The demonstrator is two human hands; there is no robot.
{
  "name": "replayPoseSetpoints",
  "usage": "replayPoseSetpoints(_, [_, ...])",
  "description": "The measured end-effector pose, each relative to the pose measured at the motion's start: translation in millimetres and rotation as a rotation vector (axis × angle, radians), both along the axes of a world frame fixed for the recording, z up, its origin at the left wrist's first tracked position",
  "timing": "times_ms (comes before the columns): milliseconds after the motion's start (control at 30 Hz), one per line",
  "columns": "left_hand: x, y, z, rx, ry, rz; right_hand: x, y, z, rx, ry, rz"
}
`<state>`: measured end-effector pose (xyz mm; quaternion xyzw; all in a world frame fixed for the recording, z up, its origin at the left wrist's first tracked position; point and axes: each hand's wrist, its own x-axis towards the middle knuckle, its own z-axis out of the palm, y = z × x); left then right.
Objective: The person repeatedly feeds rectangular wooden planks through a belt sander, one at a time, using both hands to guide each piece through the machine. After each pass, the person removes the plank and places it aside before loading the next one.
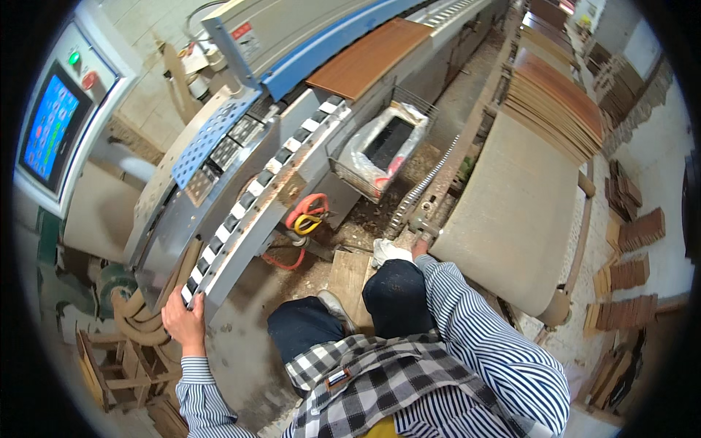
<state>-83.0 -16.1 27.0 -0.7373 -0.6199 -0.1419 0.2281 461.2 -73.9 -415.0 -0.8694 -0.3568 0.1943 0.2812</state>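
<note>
My left hand [184, 321] grips the near end of a roller rail [247, 199], its thumb on top and fingers curled over the side. Black and white rollers run along this rail. My right hand [421, 247] is at the metal frame of a belt conveyor [504, 219], beside a metal bracket [423, 228]. Its fingers are small in view and partly hidden, so what they do is unclear. A white thing [391, 251], perhaps a shoe, shows just left of it, behind my knee. Farther along the machine lies a brown wood panel [371, 57].
A stack of brown panels [551, 102] sits on the conveyor's far part. Between machine and conveyor hangs a wire basket [380, 150] with plastic lining. Orange-handled scissors [307, 212] hang below the rail. At left are a touch screen [52, 124] and a wooden rack [124, 369]; board piles [628, 274] stand right.
</note>
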Motion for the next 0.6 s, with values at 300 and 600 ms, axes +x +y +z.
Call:
replayPoseSetpoints(300, [6.1,0.7,4.0,-0.004,0.012,-0.01,-10.8,6.8,5.2,-0.032,0.015,-0.038])
replayPoseSetpoints(600, [-0.1,1.5,-1.4,0.003,0.029,0.0,-17.9,2.3,28.1,0.002,0.041,-0.057])
